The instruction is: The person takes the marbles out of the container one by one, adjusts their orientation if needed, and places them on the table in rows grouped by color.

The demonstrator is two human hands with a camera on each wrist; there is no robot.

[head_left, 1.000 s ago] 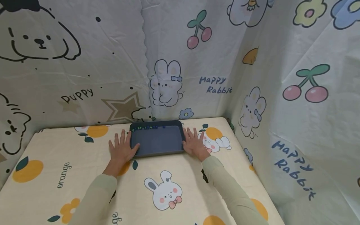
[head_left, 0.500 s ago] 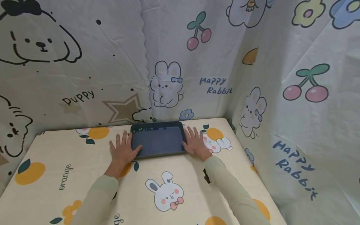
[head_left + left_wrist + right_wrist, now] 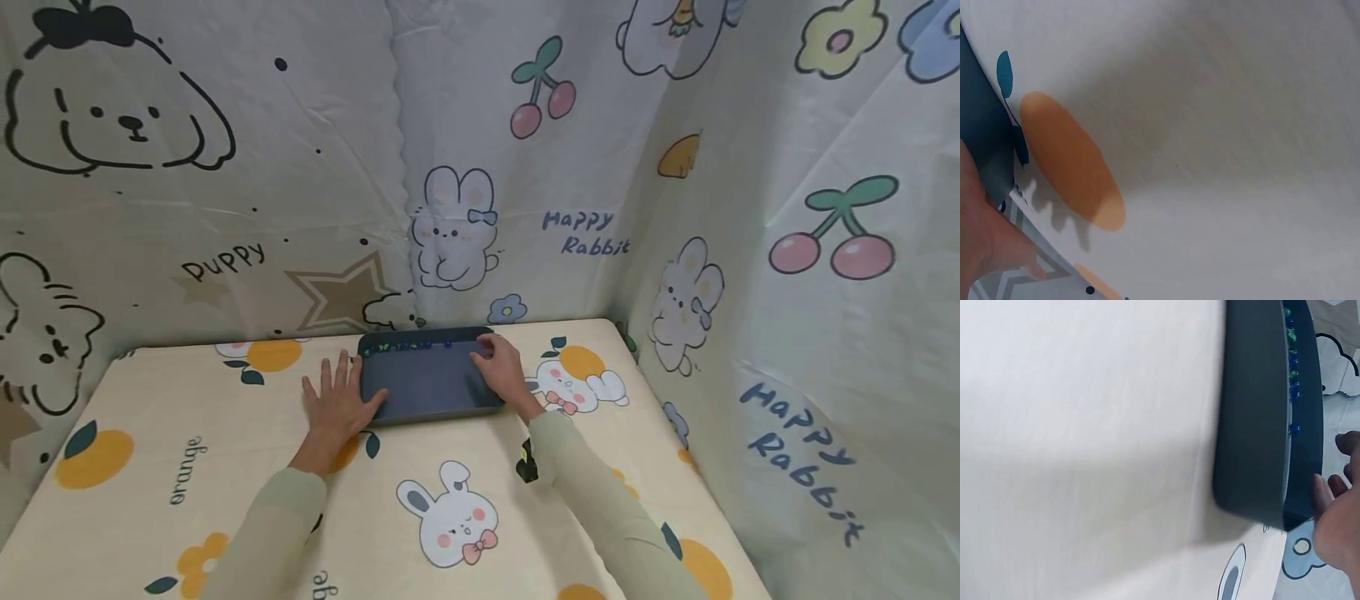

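Nearest you, both sleeves cross the printed tablecloth (image 3: 187,467), with a rabbit print (image 3: 450,521) between the forearms and a small dark object (image 3: 526,467) just beside your right sleeve; what it is cannot be told.

Your left hand (image 3: 339,400) lies flat on the cloth, fingers straight and spread, holding nothing. Its thumb side touches the left edge of the dark tray (image 3: 427,390), which looks like a bracing contact to keep the tray from sliding left.

Your right hand (image 3: 501,371) reaches over the tray's right rim toward its far right corner. Its fingers appear bent, but whether they pinch anything cannot be told from either the head or the right wrist view.

The tray sits at the far middle of the table, its far rim near the hanging backdrop (image 3: 450,167). A row of small blue and green beads (image 3: 405,345) lies along the inside of the far wall. Open cloth lies left and near; the right side is closed in by the side curtain (image 3: 787,292).
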